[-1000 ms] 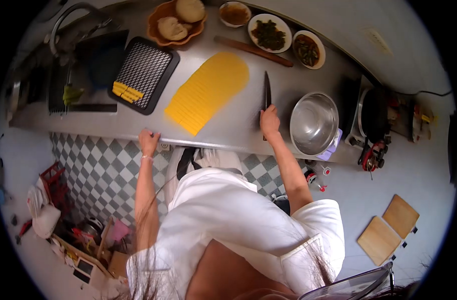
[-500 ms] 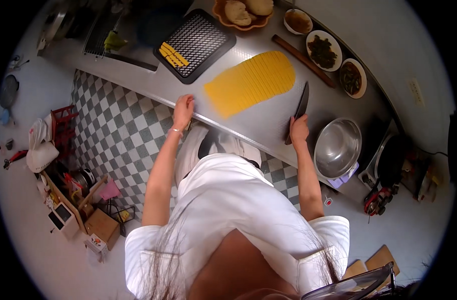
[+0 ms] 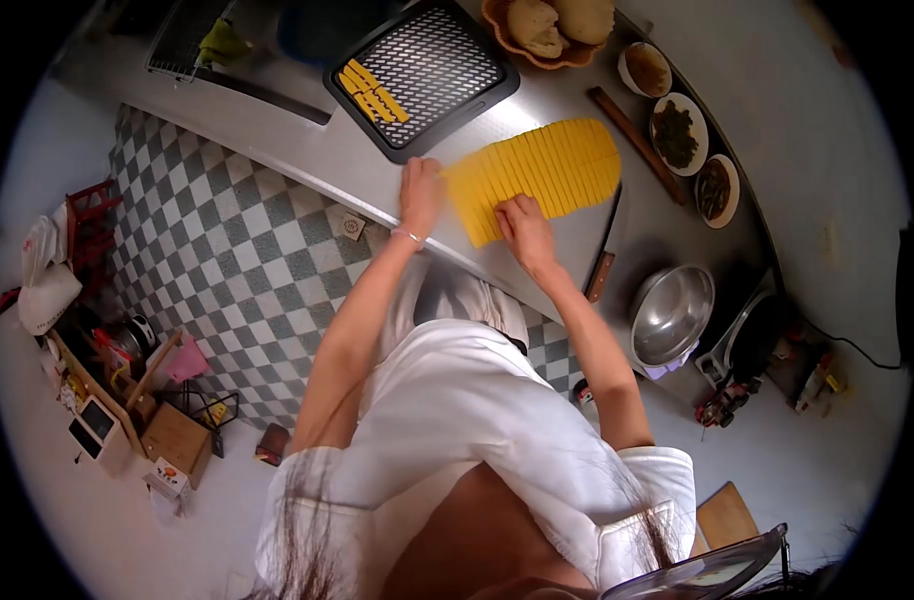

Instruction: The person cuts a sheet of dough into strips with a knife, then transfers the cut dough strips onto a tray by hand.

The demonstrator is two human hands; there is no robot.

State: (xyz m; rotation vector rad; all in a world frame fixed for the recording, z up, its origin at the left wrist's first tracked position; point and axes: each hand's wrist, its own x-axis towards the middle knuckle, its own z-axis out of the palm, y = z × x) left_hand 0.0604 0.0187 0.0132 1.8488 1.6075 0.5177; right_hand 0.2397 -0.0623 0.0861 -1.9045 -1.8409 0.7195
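Yellow sheet (image 3: 562, 165) lies flat on metal counter (image 3: 287, 158), set diagonally nr front edge, its L end closest to that edge, rounded R end farther in; parallel lines run across it, L end a bit blurred. L hand (image 3: 420, 190) is at sheet's L end, just inside counter's front edge & just beside front corner of the tray, fingers bunched; can't tell if they've nipped any of sheet or only touch it. R hand (image 3: 525, 230) is on sheet's front side, twd the L half, fingers curled under w/ tips on the yellow; can't tell if anything's pinched there. Knife (image 3: 601, 270) lies loose w/ no hand on it, just R of sheet, wooden handle twd counter's front edge, blade twd back edge. Black mesh tray (image 3: 457, 128) sits L of sheet, few yellow strips (image 3: 374, 92) laid side by side nr its L edge. Steel bowl (image 3: 672, 318) stands nr front edge, R of knife. Along back edge, L to R: scalloped basket (image 3: 552, 63) w/ pale lumps, small sauce bowl (image 3: 625, 68), plate (image 3: 690, 170) of dk greens, oval bowl (image 3: 734, 183) w/ dk food. Rolling pin (image 3: 637, 147) lies btwn those & sheet.
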